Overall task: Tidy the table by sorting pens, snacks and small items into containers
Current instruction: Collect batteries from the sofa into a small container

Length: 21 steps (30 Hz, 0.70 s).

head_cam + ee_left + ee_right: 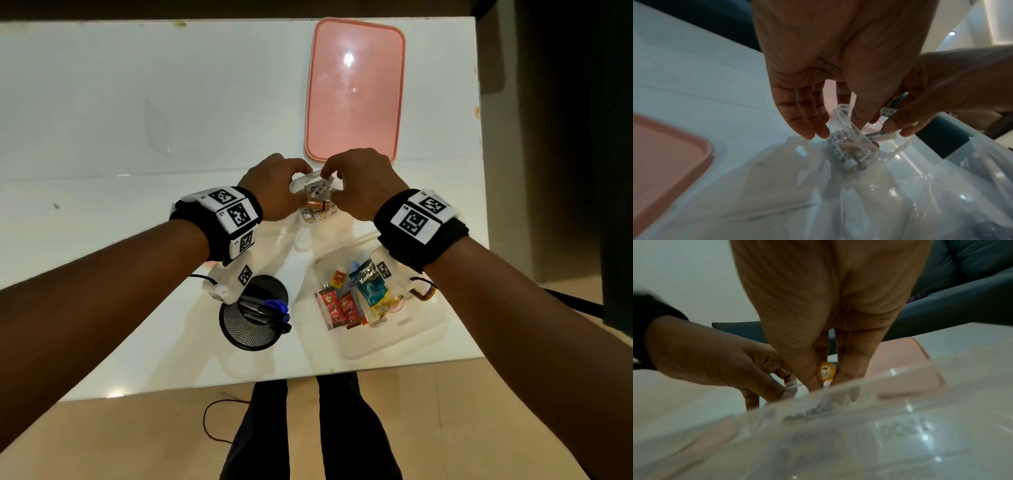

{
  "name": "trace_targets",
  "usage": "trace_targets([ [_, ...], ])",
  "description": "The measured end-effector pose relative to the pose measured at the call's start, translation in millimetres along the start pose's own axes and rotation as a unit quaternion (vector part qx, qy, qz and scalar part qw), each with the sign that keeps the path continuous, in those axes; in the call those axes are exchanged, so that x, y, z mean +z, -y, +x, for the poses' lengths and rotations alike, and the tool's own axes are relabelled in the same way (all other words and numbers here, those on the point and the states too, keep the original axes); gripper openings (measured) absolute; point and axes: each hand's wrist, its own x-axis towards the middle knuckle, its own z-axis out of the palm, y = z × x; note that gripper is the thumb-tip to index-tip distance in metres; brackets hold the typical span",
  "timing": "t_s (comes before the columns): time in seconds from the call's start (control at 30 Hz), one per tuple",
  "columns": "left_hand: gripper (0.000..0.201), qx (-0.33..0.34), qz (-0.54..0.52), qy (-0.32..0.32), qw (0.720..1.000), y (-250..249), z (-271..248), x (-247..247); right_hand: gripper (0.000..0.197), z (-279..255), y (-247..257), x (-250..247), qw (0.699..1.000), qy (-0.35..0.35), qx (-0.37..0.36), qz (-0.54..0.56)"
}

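At the middle of the white table [102,102], both hands meet over a small clear plastic box [317,197]. The left hand [274,188] curls around its side, I think to keep it steady. The right hand [359,181] pinches a small printed wrapper [323,186] above the opening, probably to drop it inside. The box is thin and glossy, with small items in it. Nearer the person, a black mesh cup [246,325] holds pens, and a larger transparent container [404,329] holds shiny snack packets. A smooth pink lid [356,89] lies beyond.
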Motion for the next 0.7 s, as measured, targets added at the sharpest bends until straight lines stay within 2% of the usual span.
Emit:
trace_targets([
  [0.17, 0.050, 0.033, 0.043, 0.006, 0.998, -4, 1, -1, 0.037, -1, -1, 1, 0.999, -0.034, -0.007, -0.023],
  [0.27, 0.049, 0.039, 0.042, 0.009, 0.998, -4, 2, -1, 0.032, -1, -4, 7, 0.999, -0.029, 0.001, -0.042],
  [0.4, 0.045, 0.036, 0.015, 0.015, 0.999, -2, 3, -2, 0.025, 0, -9, 18, 0.995, -0.018, 0.011, -0.094],
  [0.57, 0.043, 0.021, -0.050, 0.020, 0.998, 1, 3, -6, 0.030, 1, -11, 13, 0.999, -0.003, -0.016, -0.035],
  [0.7, 0.045, 0.004, -0.077, 0.038, 0.996, 8, 4, -8, 0.028, 5, -6, 18, 0.997, 0.015, -0.042, -0.069],
])
